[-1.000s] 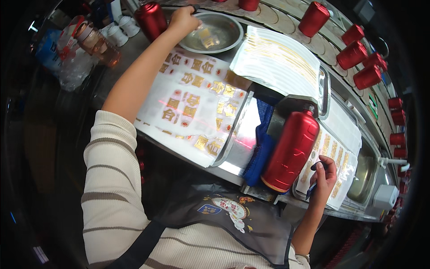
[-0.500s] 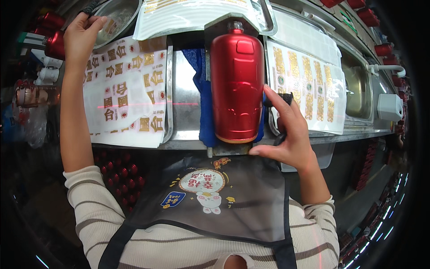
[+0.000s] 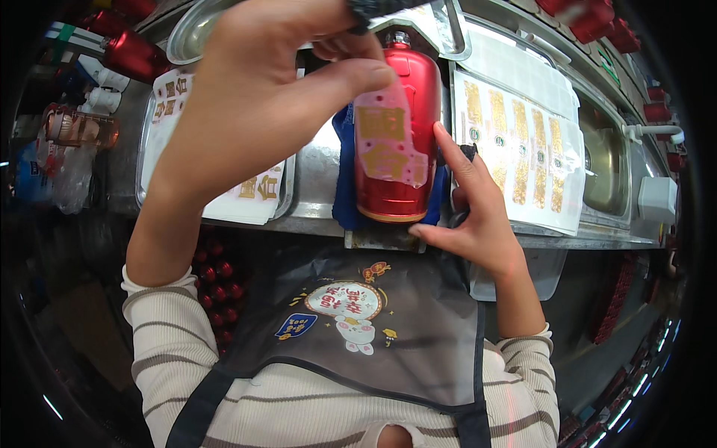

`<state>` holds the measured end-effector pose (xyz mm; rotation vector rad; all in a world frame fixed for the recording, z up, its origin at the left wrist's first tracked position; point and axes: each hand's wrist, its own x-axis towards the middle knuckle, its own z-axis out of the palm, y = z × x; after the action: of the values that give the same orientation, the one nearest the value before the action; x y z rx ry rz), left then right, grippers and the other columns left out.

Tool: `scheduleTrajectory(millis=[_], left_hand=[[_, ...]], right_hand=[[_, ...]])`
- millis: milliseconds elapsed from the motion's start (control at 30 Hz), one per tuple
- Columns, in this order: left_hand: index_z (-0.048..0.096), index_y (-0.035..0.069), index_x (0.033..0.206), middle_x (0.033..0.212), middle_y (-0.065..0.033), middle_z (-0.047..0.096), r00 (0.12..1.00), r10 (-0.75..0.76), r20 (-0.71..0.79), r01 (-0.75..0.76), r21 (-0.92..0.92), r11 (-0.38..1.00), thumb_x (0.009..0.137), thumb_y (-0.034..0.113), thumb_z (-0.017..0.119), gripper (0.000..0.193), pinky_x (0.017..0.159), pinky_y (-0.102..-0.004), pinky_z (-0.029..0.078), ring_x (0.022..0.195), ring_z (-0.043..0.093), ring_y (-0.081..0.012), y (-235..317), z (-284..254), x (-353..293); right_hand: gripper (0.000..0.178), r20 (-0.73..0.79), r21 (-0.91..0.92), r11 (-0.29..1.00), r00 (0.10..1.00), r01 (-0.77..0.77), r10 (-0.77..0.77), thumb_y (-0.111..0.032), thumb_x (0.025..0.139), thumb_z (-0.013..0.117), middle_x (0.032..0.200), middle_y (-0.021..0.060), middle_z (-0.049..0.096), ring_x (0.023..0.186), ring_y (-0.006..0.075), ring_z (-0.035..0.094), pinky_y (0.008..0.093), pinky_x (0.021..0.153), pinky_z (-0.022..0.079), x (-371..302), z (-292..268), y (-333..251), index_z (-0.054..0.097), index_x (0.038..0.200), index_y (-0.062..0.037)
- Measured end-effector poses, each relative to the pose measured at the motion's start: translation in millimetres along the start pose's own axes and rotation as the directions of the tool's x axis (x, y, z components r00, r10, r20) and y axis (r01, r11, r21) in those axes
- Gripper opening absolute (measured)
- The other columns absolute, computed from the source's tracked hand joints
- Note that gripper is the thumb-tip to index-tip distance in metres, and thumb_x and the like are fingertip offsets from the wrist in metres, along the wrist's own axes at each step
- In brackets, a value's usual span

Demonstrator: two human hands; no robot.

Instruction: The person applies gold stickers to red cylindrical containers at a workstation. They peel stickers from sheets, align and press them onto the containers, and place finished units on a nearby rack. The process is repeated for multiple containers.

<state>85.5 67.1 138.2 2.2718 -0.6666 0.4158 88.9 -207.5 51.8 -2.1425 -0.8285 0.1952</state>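
A shiny red bottle [image 3: 399, 200] lies neck away from me on a blue cloth [image 3: 345, 207] at the bench's front edge. Between thumb and fingers, my left hand [image 3: 269, 97] pinches the top of a pinkish translucent decal [image 3: 382, 138] with gold characters. The decal hangs in front of the bottle; whether it touches the surface I cannot tell. My right hand [image 3: 478, 205] is at the bottle's right side and base, index finger on its side and thumb near the bottom edge. A black band circles one of its fingers.
Left, a tray [image 3: 287, 201] carries gold-character decal sheets, partly behind my left arm. Gold-striped decal sheets [image 3: 523, 149] lie at right, beside a sink [image 3: 609, 164]. A metal bowl [image 3: 187, 37] stands far left, near more red bottles [image 3: 134, 56].
My left hand has come from the bowl at far left to above the bottle, now with a decal in its fingers. My right hand stays by the bottle.
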Motion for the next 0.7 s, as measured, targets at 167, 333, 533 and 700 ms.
scheduleTrajectory(millis=[167,333,533,700], left_hand=[[0.069,-0.002,0.094,0.084,-0.0060,0.072,0.987,-0.160,-0.034,0.157,-0.086,0.984,0.085,0.002,0.073,0.010,0.078,-0.0292,0.054,0.085,0.067,-0.0141,-22,30,15],[0.065,-0.004,0.089,0.081,-0.0141,0.070,0.982,-0.155,-0.110,0.136,-0.162,0.977,0.083,0.004,0.071,0.011,0.070,-0.0312,0.055,0.076,0.070,-0.0214,-31,41,15],[0.063,-0.003,0.082,0.078,-0.0174,0.069,0.971,-0.161,-0.177,0.126,-0.194,0.973,0.081,0.005,0.071,0.012,0.064,-0.0332,0.054,0.069,0.069,-0.0269,-36,50,15],[0.066,-0.001,0.084,0.076,-0.0144,0.069,0.955,-0.095,-0.282,0.083,-0.053,0.995,0.082,0.007,0.072,0.010,0.065,-0.0326,0.053,0.071,0.070,-0.0253,-47,57,11]], right_hand=[[0.076,-0.064,0.479,0.823,0.923,-0.304,0.378,-0.031,0.074,0.085,0.110,0.0079,0.060,0.072,0.0053,0.055,0.0207,0.063,0.046,20,-3,-13,0.053,0.138,-0.0041],[0.067,-0.146,0.491,0.846,0.938,-0.206,0.313,-0.026,0.081,0.080,0.121,0.0139,0.059,0.070,0.0075,0.064,0.0188,0.059,0.047,34,20,-2,0.048,0.134,0.0004],[0.070,-0.077,0.567,0.783,0.930,-0.257,0.361,-0.025,0.083,0.078,0.119,0.0159,0.060,0.080,0.0123,0.069,0.0207,0.061,0.052,34,16,-13,0.041,0.137,0.0004],[0.067,-0.074,0.600,0.760,0.929,-0.250,0.363,-0.023,0.085,0.076,0.121,0.0169,0.058,0.080,0.0127,0.069,0.0207,0.062,0.053,34,17,-19,0.041,0.137,0.0011]])
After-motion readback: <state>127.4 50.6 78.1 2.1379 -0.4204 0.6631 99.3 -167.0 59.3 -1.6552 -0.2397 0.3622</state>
